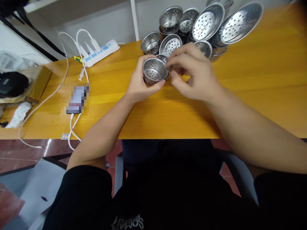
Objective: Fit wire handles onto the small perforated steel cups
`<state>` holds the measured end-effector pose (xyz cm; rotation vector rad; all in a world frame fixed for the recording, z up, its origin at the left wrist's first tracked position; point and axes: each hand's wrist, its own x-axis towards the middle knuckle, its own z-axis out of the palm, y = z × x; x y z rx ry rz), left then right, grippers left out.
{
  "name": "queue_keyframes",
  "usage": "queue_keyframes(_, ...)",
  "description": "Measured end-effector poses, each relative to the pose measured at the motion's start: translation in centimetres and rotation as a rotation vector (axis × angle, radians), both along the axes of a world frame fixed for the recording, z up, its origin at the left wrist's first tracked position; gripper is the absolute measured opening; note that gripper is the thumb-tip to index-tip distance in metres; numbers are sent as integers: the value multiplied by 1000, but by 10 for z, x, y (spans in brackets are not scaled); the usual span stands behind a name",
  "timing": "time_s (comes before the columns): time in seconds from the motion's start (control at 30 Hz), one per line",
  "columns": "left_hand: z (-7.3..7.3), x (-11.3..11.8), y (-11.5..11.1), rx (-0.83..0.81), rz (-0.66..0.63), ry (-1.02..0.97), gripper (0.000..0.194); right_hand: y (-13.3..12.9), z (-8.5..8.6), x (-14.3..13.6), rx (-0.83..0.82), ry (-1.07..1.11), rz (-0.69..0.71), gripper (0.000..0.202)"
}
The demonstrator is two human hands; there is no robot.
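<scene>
My left hand [141, 80] is wrapped round a small perforated metal cup [153, 75], its thumb along the near side. The cup is tilted so that its holed bottom shows. From the right, my right hand [194, 70] reaches to the same cup, fingertips at the inner rim and thumb just outside it. Part of a second metal rim [162, 57] shows right behind the held cup, mostly hidden. Close beyond my hands stand several more perforated cups, among them a small one [150, 43] and one facing me [170, 45].
Larger perforated metal baskets [242, 24] lean at the back right of the wooden table [263, 80]. A white power strip [103, 52] with cables lies at the back left, a blurred phone [78, 99] in front of it. A cardboard box [43, 80] sits far left.
</scene>
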<state>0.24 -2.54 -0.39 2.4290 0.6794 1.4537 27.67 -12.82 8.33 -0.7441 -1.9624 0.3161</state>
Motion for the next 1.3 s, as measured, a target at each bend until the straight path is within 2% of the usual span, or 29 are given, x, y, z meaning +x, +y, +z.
queue_keyframes(0.1,0,-1,0,-4,4,14,96,0,-1,0,-53,-44,35,27)
queue_keyframes(0.17,2,-1,-2,-20,12,24,98,2,-4,-1,-8,-83,57,27)
queue_keyframes(0.3,7,2,-7,-39,25,38,101,8,-12,-2,66,-155,65,39)
queue_keyframes(0.57,12,3,-10,-55,49,22,95,8,-17,-5,76,-139,104,52)
queue_keyframes(0.67,15,2,-4,-47,101,-13,94,9,-14,-4,33,-83,72,47)
queue_keyframes(0.77,17,-1,1,-50,120,-38,100,10,-10,-2,-27,18,15,44)
queue_keyframes(0.9,13,-5,8,-139,120,-53,103,9,-7,0,-99,68,-62,48)
queue_keyframes(1.13,8,-16,23,-274,138,-174,109,20,-14,9,86,65,-145,38)
queue_keyframes(1.3,23,-25,14,-326,234,-152,115,26,-17,14,92,48,-230,28)
